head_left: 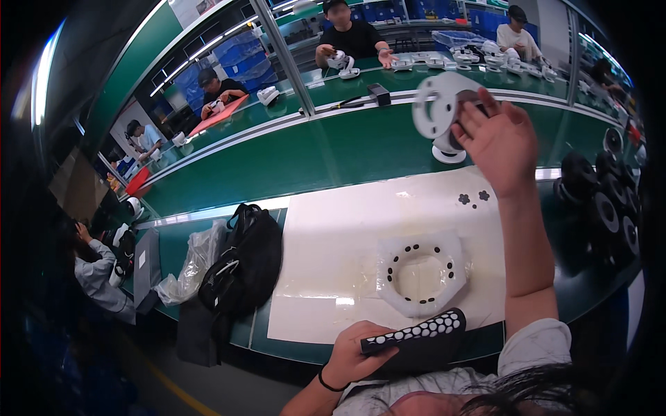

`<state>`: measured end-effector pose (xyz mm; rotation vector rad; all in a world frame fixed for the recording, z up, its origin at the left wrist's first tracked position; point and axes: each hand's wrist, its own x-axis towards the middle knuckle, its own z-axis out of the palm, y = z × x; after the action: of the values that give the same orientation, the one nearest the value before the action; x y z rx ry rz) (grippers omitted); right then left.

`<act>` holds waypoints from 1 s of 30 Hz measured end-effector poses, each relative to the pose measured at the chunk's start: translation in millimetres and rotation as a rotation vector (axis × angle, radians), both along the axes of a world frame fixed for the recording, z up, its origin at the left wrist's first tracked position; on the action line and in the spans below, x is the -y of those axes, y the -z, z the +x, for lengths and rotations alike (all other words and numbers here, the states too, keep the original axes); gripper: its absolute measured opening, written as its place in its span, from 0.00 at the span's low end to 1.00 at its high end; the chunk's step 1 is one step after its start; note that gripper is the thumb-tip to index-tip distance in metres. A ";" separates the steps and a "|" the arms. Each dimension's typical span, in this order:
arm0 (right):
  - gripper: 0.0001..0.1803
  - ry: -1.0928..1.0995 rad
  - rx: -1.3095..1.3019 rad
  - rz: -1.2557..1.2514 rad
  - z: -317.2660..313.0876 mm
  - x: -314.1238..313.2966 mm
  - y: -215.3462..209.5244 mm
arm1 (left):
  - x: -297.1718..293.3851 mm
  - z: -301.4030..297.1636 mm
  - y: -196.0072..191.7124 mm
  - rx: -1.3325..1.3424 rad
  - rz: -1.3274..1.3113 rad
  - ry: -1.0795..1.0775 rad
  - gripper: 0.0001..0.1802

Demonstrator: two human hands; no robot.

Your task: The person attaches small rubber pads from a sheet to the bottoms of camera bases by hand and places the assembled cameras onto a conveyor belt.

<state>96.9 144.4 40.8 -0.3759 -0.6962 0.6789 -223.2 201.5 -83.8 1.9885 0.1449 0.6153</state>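
My left hand (354,349), low in the middle, is closed around a black strip with rows of white round dots (416,331). My right hand (503,142) is raised over the far side, palm showing and fingers apart. Its fingertips lie against a white camera-like device (437,104) with a round, slotted mounting plate and a white disc at its lower end. The device appears to stand on the green belt. Between my hands, a white foam ring (387,288) with several small black oval pads around its opening lies on the pale sheet (319,256).
Small black flower-shaped pieces (474,199) lie on the sheet. Black round parts (603,197) are stacked at right. A black bag (243,263) and clear plastic (191,267) sit at left. Across the green belt (277,159), other people (350,38) handle white devices.
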 end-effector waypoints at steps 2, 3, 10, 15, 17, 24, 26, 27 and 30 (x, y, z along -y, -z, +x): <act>0.26 -0.075 -0.004 0.019 -12.3 -0.1 1.1 | 1.7 2.7 -1.0 0.012 -0.007 -0.006 0.15; 0.26 -0.155 -0.008 0.032 -15.7 -0.3 2.2 | 2.1 3.7 -1.2 0.021 -0.016 -0.003 0.15; 0.34 -0.503 0.177 -0.167 -62.4 -9.7 11.7 | 0.8 2.2 1.3 0.025 0.009 0.006 0.14; 0.29 -0.473 0.328 -0.332 -68.3 -11.0 13.5 | -0.8 2.6 2.1 0.014 0.006 0.010 0.15; 0.22 -0.434 0.268 -0.427 -66.0 -12.9 13.5 | -1.5 3.0 2.4 0.016 0.006 0.025 0.15; 0.20 -0.470 0.317 -0.537 -72.9 -10.4 9.2 | -2.8 3.9 5.8 0.050 0.040 0.036 0.16; 0.25 -0.507 0.364 -0.551 -72.2 -10.1 9.7 | -2.8 4.8 4.4 0.059 0.033 0.040 0.16; 0.25 -0.506 0.360 -0.552 -71.8 -10.2 9.9 | -2.8 5.0 3.1 0.055 0.043 0.039 0.16; 0.28 -0.518 0.407 -0.563 -70.4 -10.3 9.4 | -2.6 4.9 2.0 0.046 0.049 0.032 0.16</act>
<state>26.5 154.7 31.4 -0.8843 -0.9990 1.3196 -218.2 204.1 -85.8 2.0184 0.0702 0.6492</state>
